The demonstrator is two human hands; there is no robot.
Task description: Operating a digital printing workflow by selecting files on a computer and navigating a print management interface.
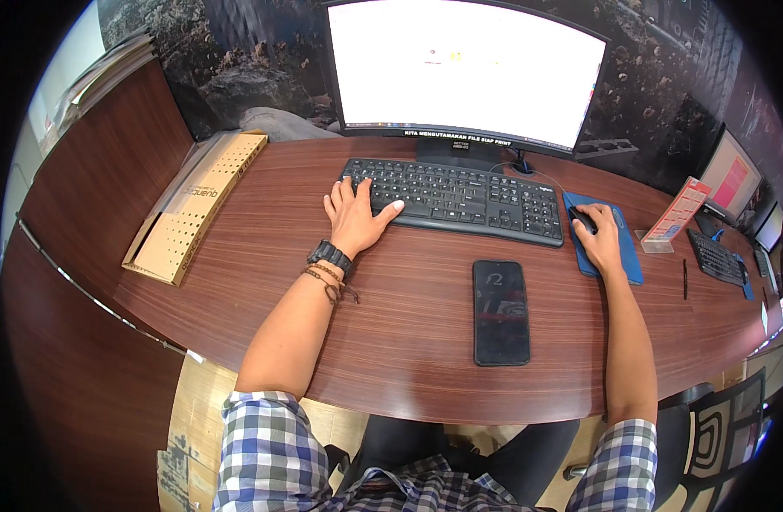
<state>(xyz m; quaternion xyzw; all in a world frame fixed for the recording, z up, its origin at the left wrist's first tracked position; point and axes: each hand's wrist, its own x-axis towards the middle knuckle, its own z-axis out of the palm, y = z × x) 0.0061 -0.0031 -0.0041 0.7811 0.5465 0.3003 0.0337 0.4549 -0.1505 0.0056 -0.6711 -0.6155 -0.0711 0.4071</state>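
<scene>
My left hand (357, 218) rests on the left end of a black keyboard (468, 194), fingers spread over the keys and thumb stretched along the front edge. Under my right hand (602, 239) is a black computer mouse (585, 219), partly covered by the fingers wrapped round it. The mouse lies on a blue mouse pad (628, 247) at the keyboard's right. Behind the keyboard stands a curved monitor (468, 77) with a mostly white screen. A dark smartphone (500, 313) lies flat between my forearms, its screen dark.
A flat cardboard box (195, 209) lies at the left, beside a wooden partition (110, 136). On the right are a small sign stand (677, 213), a black pen (686, 279), a second keyboard (716, 256) and another monitor (727, 175). A chair (720, 435) stands at the lower right.
</scene>
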